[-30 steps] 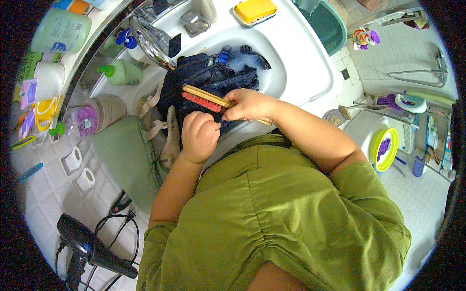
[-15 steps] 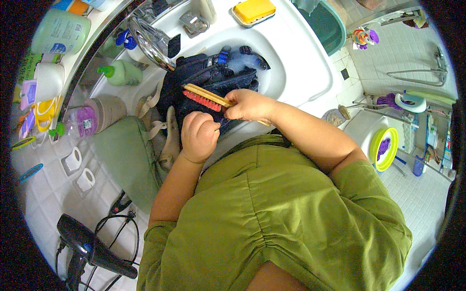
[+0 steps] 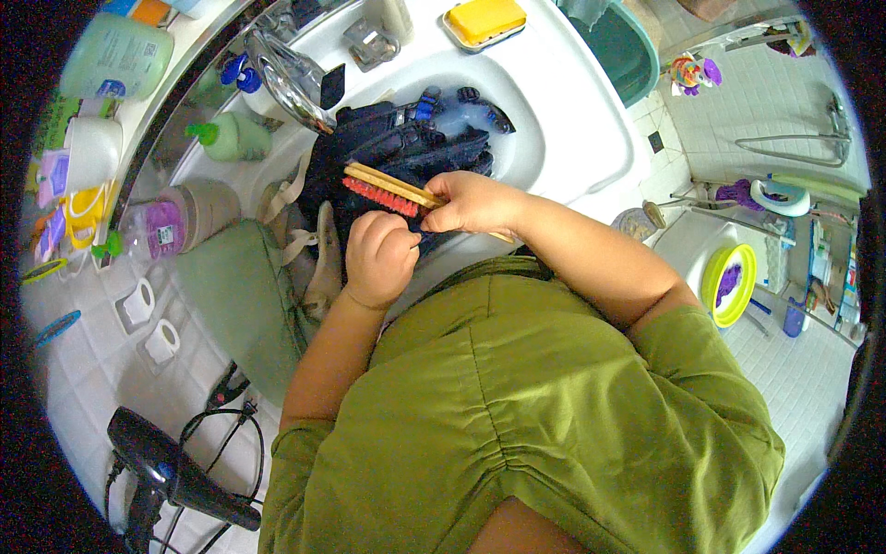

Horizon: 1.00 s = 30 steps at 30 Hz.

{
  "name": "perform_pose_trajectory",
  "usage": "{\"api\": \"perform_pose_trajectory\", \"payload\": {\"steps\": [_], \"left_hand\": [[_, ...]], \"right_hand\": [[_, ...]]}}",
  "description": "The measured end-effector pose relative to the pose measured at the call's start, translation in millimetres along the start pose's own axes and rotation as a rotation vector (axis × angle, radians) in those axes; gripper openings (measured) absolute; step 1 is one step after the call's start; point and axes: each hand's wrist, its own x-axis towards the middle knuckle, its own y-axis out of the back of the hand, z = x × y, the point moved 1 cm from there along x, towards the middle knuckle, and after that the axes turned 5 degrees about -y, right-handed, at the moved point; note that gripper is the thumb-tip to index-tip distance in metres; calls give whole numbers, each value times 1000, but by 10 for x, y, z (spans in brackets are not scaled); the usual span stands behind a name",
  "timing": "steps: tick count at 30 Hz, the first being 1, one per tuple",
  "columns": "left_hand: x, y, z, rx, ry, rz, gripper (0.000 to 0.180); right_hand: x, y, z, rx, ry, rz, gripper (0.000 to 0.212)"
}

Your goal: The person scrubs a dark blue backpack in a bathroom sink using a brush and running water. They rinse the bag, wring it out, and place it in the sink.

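Note:
A soaked dark navy bag (image 3: 369, 152) with straps, buckles and bits of blue lies bunched in the white sink (image 3: 591, 138), with some suds and water around it. My right hand (image 3: 472, 203) is closed around the wooden handle of a scrub brush (image 3: 386, 189). The brush's red bristles face down and toward me, close over the bag's near part. My left hand (image 3: 380, 254) is closed in a fist at the bag's near edge, its thumb and fingers pinching the dark fabric. Most of what lies inside that fist is hidden.
Beyond the bag stands a chrome faucet (image 3: 286, 83). A yellow soap bar (image 3: 484, 20) sits in a dish on the sink's far rim. Left are a green pump bottle (image 3: 235, 138), a grey-green bag (image 3: 249, 295) and a black hair dryer (image 3: 166, 466). A teal basin (image 3: 618, 55) stands beyond the sink.
The brush and my right hand have shifted slightly left. My left hand stays nearly in place, still closed at the bag's edge.

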Motion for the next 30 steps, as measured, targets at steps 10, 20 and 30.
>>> {"api": "perform_pose_trajectory", "payload": {"steps": [10, 20, 30], "left_hand": [[-35, -36, -18, 0, 25, 0, 25], [86, 32, 23, -15, 151, -93, 26], [148, 50, 20, -130, 358, -154, 21]], "right_hand": [[107, 62, 220, -91, 85, 106, 28], [-3, 190, 299, -150, 275, 182, 34], [47, 142, 297, -123, 312, 426, 41]]}}
